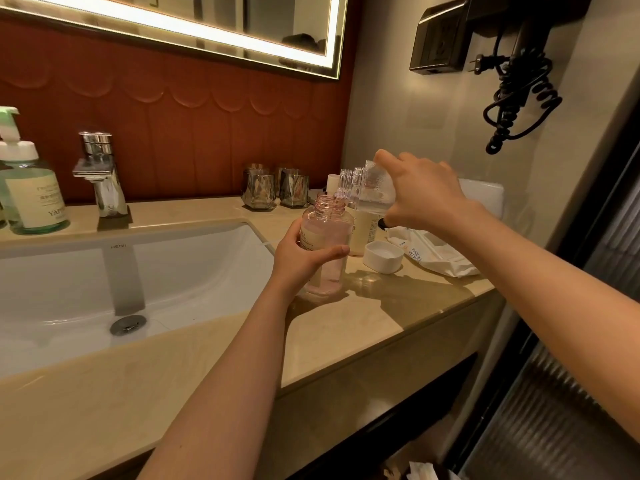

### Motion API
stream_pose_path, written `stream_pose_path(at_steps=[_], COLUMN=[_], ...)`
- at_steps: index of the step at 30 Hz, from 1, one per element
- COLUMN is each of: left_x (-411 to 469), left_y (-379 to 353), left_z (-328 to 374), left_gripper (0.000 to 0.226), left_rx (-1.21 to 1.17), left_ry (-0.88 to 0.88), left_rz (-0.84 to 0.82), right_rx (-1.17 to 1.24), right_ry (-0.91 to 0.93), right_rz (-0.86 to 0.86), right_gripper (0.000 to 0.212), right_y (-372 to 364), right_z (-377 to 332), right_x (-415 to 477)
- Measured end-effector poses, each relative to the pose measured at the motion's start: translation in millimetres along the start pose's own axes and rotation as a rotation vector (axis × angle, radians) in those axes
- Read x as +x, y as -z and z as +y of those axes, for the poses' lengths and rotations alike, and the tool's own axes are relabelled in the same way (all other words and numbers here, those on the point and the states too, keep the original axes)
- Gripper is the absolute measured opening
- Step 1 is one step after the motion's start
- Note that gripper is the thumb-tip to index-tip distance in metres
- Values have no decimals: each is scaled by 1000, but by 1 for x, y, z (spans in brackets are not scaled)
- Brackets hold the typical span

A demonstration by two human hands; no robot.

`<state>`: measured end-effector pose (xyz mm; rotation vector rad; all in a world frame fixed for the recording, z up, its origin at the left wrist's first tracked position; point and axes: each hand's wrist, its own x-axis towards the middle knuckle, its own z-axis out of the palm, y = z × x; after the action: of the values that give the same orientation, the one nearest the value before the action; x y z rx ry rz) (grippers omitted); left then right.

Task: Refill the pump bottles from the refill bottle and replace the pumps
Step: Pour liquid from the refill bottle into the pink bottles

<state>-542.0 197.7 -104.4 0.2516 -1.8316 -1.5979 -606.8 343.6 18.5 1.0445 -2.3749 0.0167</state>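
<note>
Pour step, frame centre. Pink translucent plastic pump bottle [325, 244], pump off, stands on the beige stone bench [398, 306]. Left hand [298, 261] fingers [330, 252] wrap round its body. Right hand [422, 195] clasps the clear plastic refill bottle [367, 188], tipped, mouth just above the pink neck. Judged light, thin-walled, slick if wet: hold mid-body, gently.

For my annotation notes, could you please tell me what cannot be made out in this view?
Head view: pink bottle label mostly behind the left hand.
Same view: refill bottle contents covered by the right hand.
Same view: green pump bottle cut off by the left edge.
</note>
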Motion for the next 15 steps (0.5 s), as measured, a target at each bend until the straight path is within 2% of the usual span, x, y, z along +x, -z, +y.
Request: stream_pose_path(at_steps=[15], left_x=[0], left_y=[0], left_z=[-1], left_gripper=[76], left_rx=[15], left_ry=[16], left_rz=[0], right_rx=[-14], right_ry=[0], right_rz=[-8], right_gripper=[76], right_y=[2], right_z=[-2], right_x=[-1])
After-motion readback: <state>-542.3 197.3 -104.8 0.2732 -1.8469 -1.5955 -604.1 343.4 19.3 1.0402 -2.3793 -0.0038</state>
